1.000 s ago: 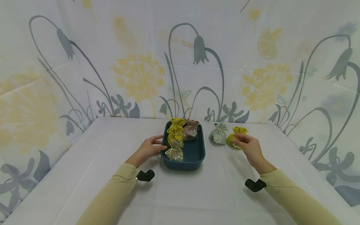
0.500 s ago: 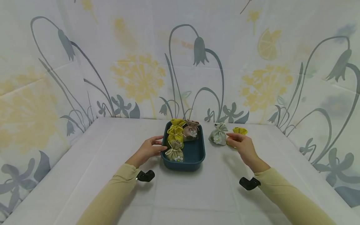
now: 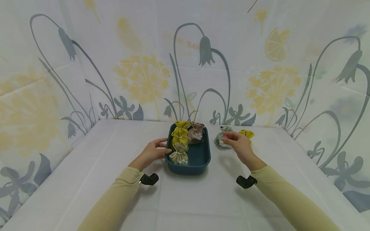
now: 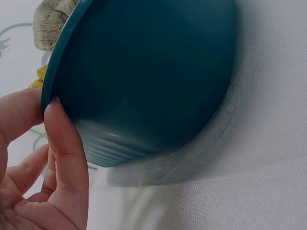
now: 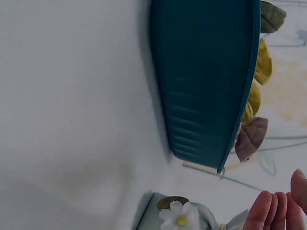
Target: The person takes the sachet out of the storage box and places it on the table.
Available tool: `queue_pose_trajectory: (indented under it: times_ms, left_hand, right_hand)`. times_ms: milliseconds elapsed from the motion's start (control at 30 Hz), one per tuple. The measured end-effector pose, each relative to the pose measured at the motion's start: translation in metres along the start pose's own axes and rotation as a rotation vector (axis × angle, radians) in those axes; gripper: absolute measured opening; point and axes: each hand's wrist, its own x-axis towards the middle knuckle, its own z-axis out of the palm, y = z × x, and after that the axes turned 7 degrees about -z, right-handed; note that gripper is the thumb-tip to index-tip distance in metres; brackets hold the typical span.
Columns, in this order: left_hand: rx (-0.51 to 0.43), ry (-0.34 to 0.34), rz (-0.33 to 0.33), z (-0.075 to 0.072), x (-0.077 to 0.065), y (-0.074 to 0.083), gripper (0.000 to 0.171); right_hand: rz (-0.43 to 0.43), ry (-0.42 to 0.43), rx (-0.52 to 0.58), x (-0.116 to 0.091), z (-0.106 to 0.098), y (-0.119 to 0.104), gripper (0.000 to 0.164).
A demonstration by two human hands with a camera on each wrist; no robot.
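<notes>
My left hand (image 3: 151,153) pinches the near-left rim of a dark teal plastic bin (image 3: 188,170); in the left wrist view, thumb (image 4: 62,134) and forefinger lie on either side of that rim. Inside the bin sit two yellow drawstring pouches, a beige pouch (image 3: 178,157) with a white flower and a mauve pouch (image 3: 194,134). Right of the bin, my right hand (image 3: 242,148) is at a pale green drawstring pouch (image 3: 218,140), partly covering it. Its fingers (image 5: 261,213) are gently bent near the pouch's neck, thumb apart from them. I cannot tell whether they touch it.
Another yellow pouch (image 3: 247,133) stands behind my right hand, partly hidden. White cloth (image 3: 185,199) covers the table, and a flower-printed curtain (image 3: 144,48) rises behind it. A black wrist camera (image 3: 245,182) hangs beneath each cuff.
My right hand has moved left, from in front of the loose yellow pouch to the pale green one. The left hand stays on the bin's rim, and the pouches stay put.
</notes>
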Motion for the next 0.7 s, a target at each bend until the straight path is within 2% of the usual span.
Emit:
queue_pose_trajectory:
  times_ms: [467, 700]
  left_hand:
    - [-0.020, -0.026, 0.010, -0.001, 0.001, -0.002, 0.064]
    - [-0.017, -0.031, 0.009, -0.002, 0.001, 0.001, 0.064]
  right_hand:
    - [0.021, -0.039, -0.074, 0.025, 0.022, -0.005, 0.039]
    - [-0.019, -0.077, -0.106, 0.038, 0.031, -0.011, 0.038]
